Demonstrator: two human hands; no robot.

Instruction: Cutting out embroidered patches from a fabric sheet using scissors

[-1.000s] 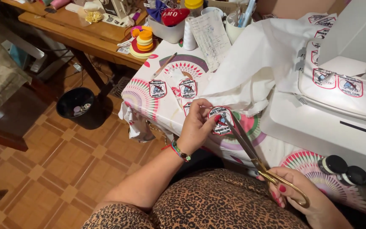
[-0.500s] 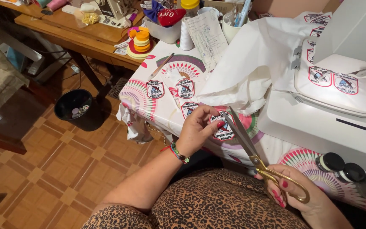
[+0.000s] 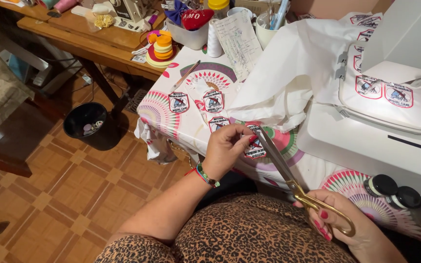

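we're pinching the patch [image 3: 254,148] in left hand [image 3: 225,151] to steady it; right hand [image 3: 352,229] gripping scissors [image 3: 288,178], blades at its edge.

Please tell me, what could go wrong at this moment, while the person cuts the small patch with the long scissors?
The blades of the scissors lie right beside the fingertips of the left hand pinching the patch; a slip could nick a finger or cut into the embroidered design.

The right hand grips the gold handles far from the tips, so steering such long blades around a small patch may be imprecise.

The tips also point toward the white fabric and could snag it.
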